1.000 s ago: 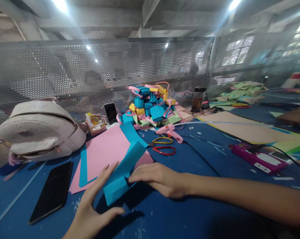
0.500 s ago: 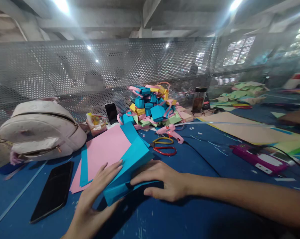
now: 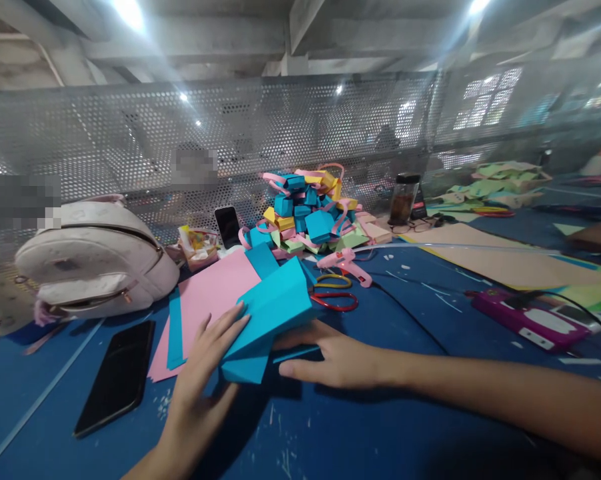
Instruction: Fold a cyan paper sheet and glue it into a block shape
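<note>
A folded piece of blue paper (image 3: 275, 300), creased and partly boxed at its lower edge, is tilted up off the table in front of me. My left hand (image 3: 205, 363) grips its left side, fingers across the top face and thumb underneath. My right hand (image 3: 325, 357) is at the paper's right side. Its fingertips are hidden behind the sheet, and a blue flap (image 3: 295, 353) shows between the fingers and thumb. Beyond lie pink sheets (image 3: 210, 283) with blue strips, scissors (image 3: 335, 301) with yellow and red handles, and a pink glue gun (image 3: 345, 265).
Blue, yellow and pink paper boxes (image 3: 310, 207) are heaped by a perforated metal screen (image 3: 260, 127). A white backpack (image 3: 95, 260) and a black phone (image 3: 115, 377) are at left. At right lie a purple power strip (image 3: 525, 320), cream paper (image 3: 480, 253) and a dark cable.
The blue paper has turned, its lower folded part now closed up more and facing me. My right fingers have slid further behind it. The whole view has shifted slightly.
</note>
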A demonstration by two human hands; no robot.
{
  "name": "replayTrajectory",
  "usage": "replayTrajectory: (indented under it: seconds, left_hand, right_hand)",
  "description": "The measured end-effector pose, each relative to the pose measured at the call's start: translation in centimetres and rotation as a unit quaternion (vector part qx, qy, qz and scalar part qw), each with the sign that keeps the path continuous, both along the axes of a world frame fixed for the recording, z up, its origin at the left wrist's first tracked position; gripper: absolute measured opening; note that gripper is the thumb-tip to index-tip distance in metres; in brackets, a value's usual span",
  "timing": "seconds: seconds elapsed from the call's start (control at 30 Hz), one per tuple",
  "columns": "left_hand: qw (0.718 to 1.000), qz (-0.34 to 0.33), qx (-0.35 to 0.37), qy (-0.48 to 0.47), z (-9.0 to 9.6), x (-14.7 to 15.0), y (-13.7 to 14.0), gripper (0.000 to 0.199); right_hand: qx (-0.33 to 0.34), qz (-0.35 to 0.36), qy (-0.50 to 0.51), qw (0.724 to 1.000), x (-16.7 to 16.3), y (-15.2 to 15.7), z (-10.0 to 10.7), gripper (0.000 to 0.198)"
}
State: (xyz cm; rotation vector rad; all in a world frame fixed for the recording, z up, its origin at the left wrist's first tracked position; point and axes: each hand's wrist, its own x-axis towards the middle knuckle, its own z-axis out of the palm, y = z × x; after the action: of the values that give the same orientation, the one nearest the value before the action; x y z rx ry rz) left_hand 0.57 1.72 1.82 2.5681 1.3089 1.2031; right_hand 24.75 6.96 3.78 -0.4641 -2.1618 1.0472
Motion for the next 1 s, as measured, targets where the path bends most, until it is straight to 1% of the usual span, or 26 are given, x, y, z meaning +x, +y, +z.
replayTrajectory:
  seconds: [0.07, 0.17, 0.23, 0.3, 0.37, 0.43, 0.5, 0.57, 0.67, 0.73, 0.77, 0.83, 1.0]
  left_hand:
    - [0.999, 0.005, -0.031, -0.041, -0.3, 0.3, -0.1, 0.063]
    - [0.988, 0.012, -0.113, -0.107, -0.7, 0.5, -0.4, 0.062]
    - [0.973, 0.008, -0.18, -0.143, -1.0, 0.5, -0.7, 0.066]
    - [0.955, -0.005, -0.245, -0.17, -1.3, 0.4, -0.9, 0.071]
    - [0.935, -0.015, -0.297, -0.194, -1.6, 0.4, -1.0, 0.068]
    - [0.918, -0.008, -0.33, -0.221, -1.9, 0.4, -1.1, 0.061]
    - [0.908, -0.001, -0.345, -0.236, -2.0, 0.5, -1.2, 0.058]
    - [0.91, 0.0, -0.348, -0.227, -1.9, 0.8, -1.3, 0.059]
    - [0.917, -0.007, -0.343, -0.203, -1.7, 1.2, -1.8, 0.063]
    - [0.92, -0.01, -0.336, -0.202, -1.8, 1.4, -2.1, 0.064]
    - [0.922, -0.009, -0.33, -0.203, -1.8, 1.5, -2.2, 0.063]
    - [0.927, -0.007, -0.313, -0.205, -2.0, 1.7, -2.3, 0.062]
    - [0.94, -0.015, -0.28, -0.194, -2.1, 1.9, -2.4, 0.06]
  right_hand:
    - [-0.028, 0.01, 0.012, 1.0, -0.2, 0.2, 0.0, 0.027]
    - [-0.065, 0.018, 0.018, 0.998, -0.5, 0.7, -0.3, 0.028]
    - [-0.073, 0.001, 0.024, 0.997, -0.7, 1.0, -0.7, 0.028]
    - [-0.069, 0.0, 0.035, 0.997, -0.8, 1.2, -0.9, 0.027]
    - [-0.07, 0.03, 0.04, 0.996, -0.8, 1.3, -0.9, 0.027]
    - [-0.079, 0.046, 0.037, 0.995, -0.7, 1.2, -0.7, 0.029]
    - [-0.114, 0.05, 0.023, 0.992, -0.6, 1.1, -0.6, 0.032]
    - [-0.184, 0.064, 0.019, 0.981, -0.5, 0.7, -0.6, 0.034]
    - [-0.312, 0.104, 0.052, 0.943, -0.7, -0.1, -0.7, 0.035]
    - [-0.365, 0.106, 0.074, 0.922, -0.9, -0.8, -0.7, 0.039]
    - [-0.377, 0.104, 0.081, 0.917, -1.1, -1.1, -0.7, 0.041]
    - [-0.37, 0.095, 0.088, 0.92, -1.3, -1.6, -0.7, 0.043]
    - [-0.286, 0.046, 0.082, 0.954, -1.5, -1.8, -1.0, 0.037]
